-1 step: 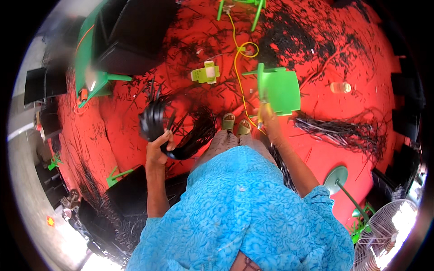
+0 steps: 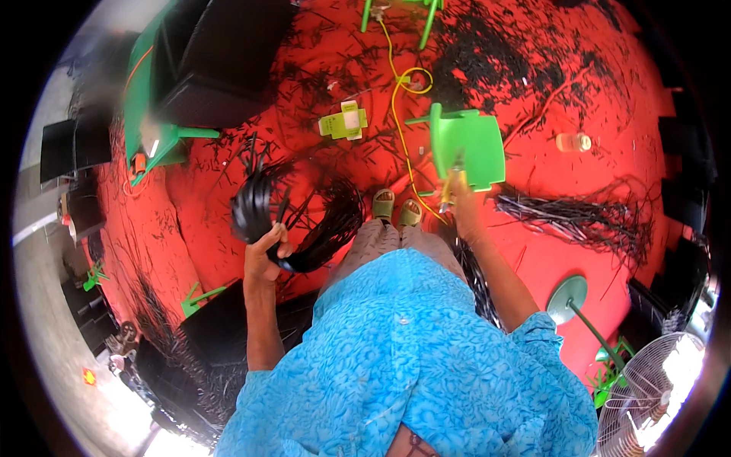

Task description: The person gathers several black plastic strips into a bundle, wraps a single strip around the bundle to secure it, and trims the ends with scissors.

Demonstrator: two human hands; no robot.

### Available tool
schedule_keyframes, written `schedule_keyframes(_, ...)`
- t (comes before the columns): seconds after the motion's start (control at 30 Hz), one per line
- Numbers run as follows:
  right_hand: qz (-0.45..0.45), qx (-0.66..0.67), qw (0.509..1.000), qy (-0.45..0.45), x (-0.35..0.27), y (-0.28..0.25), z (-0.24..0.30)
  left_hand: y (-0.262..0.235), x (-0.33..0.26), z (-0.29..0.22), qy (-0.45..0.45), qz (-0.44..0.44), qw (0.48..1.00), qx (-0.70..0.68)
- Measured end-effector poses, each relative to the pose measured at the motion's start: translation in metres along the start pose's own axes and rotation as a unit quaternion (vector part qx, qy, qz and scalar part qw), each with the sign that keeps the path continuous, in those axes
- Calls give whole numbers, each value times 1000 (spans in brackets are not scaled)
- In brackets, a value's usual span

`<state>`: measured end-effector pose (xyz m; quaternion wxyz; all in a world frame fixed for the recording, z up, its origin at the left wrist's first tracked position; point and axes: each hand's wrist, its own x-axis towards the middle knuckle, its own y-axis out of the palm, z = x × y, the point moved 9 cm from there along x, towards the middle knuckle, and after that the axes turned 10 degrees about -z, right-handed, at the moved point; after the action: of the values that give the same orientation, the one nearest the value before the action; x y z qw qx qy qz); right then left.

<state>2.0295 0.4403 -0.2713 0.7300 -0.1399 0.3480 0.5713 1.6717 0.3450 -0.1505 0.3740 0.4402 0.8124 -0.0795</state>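
Observation:
My left hand (image 2: 265,257) is closed around a thick bundle of long black strips (image 2: 304,225), which loops up to the left and blurs at its top. My right hand (image 2: 463,209) grips a yellow-handled tool (image 2: 452,186), held just in front of a green plastic stool (image 2: 468,141) lying on the red floor mat (image 2: 548,259). My feet in green sandals (image 2: 396,207) stand between the two hands. I wear a blue patterned garment.
A yellow cord (image 2: 396,107) runs from the stool area to the far edge. More black strips (image 2: 579,213) lie at right, with scraps scattered about. A black woven box on a green frame (image 2: 213,61) stands far left. A fan (image 2: 655,388) and a plastic bottle (image 2: 572,142) are at right.

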Motion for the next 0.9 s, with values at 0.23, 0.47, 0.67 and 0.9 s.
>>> schedule_keyframes(0.23,-136,-41,988,57,135,-136,-110,8,-1,14,-4,14,1000,-21)
schedule_keyframes(0.47,-318,-345,874,-124,235,-232,-122,36,8,23,14,48,999,3)
schedule_keyframes(0.67,-124,-118,952,-254,109,-49,-11,7,-14,14,26,58,998,-18)
schedule_keyframes(0.9,391,-161,812,-403,-181,225,-27,-24,-40,12,34,116,991,-63)
